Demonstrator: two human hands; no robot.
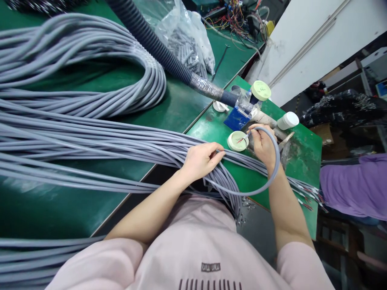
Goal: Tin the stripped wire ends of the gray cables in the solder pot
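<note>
Near the middle, my left hand [203, 160] rests on the long grey cables [151, 139], thumb and forefinger closed at one of them. A single grey cable [273, 169] loops up to my right hand [262, 146], which pinches it close to its end. That end shows thin red and dark wires [241, 140] over a small round pale container [234, 146]. Beneath my right wrist, more cables run right to stripped ends [311, 195] with coloured wires.
A ribbed hose [169, 56] slopes down to a blue holder [237, 118]. Nearby are a yellow-lidded jar [260, 90] and a white jar [288, 121]. Coiled cables [121, 48] lie left. A person in purple [353, 187] is at right.
</note>
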